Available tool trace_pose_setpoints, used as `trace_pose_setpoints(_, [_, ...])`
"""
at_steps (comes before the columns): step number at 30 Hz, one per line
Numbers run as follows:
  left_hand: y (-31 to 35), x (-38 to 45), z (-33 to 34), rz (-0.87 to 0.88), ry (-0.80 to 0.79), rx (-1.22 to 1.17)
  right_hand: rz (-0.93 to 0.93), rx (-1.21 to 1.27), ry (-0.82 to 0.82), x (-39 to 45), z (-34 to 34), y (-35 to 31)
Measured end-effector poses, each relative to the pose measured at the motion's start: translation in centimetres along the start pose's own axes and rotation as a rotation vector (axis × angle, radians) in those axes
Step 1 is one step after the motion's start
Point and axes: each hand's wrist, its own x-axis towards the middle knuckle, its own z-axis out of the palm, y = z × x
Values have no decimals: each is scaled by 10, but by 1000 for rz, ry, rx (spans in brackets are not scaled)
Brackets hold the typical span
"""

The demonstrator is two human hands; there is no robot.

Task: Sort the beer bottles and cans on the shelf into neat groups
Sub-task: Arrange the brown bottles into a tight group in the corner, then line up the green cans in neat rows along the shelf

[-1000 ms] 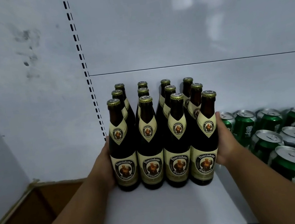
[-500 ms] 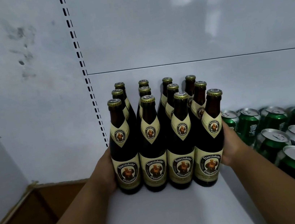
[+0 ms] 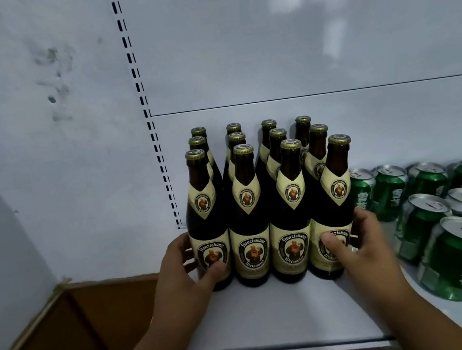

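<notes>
Several brown beer bottles with cream labels and gold caps stand upright in a tight block of rows on the white shelf. My left hand grips the front-left bottle, thumb on its label and fingers round its left side. Around the front-right bottle curls my right hand, its thumb across the label. Several green cans with silver tops stand in rows just right of the bottles.
A slotted upright rail runs down the white back wall left of the bottles. An open brown cardboard box sits lower left, beside the shelf. A strip of bare shelf lies in front of the bottles.
Both hands have slid from the sides of the block toward its front corners, and the thumbs now lie across the two outer front labels. The block stays in place.
</notes>
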Motion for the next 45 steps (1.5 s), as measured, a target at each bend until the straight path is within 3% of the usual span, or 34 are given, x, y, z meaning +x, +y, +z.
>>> trace_pose_setpoints(4, [-7, 6, 1, 34, 32, 33, -58, -196, 12, 2, -5, 4])
trace_pose_setpoints(28, [-12, 1, 6, 180, 72, 140, -60, -536, 129, -4, -9, 8])
trace_pose_setpoints(35, [-2, -26, 15, 264, 335, 347, -58, -560, 96, -2, -11, 5])
trace_pose_setpoints(40, [4, -42, 24, 360, 311, 331, -83, -590, 101, -8, -8, 1])
trace_pose_setpoints(45, [11, -53, 33, 472, 128, 339, -75, -614, 160, -26, -6, -6])
